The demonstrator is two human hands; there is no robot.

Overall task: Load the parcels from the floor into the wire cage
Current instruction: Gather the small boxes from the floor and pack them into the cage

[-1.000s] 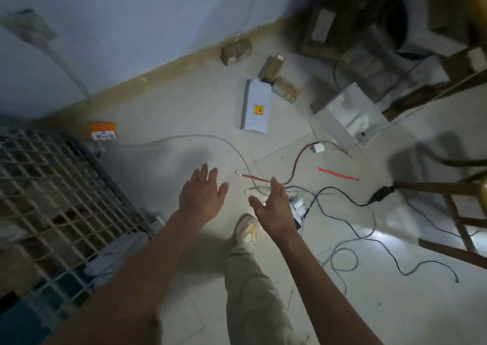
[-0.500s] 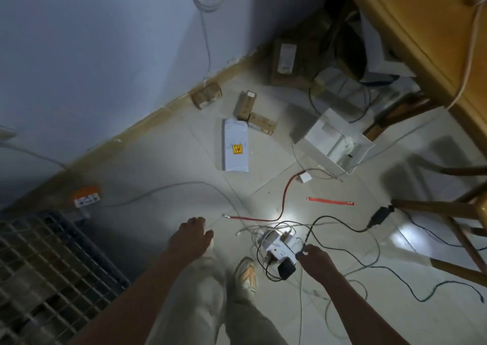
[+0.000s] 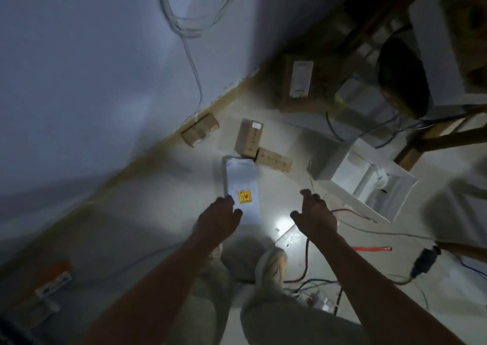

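Far left: pale wall with looped cable hanging. Right: open white box, wooden furniture legs. Near right: red strip, red wire, black plug. Near left: orange object, blurred.

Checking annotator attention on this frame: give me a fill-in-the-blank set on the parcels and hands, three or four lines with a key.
1. The white parcel on the floor carries a square sticker coloured ____.
2. The hand nearest that sticker is the ____ hand.
3. The right hand holds ____.
4. The number of small brown cardboard boxes touching the white parcel's far end is ____.

Missing words: yellow; left; nothing; two
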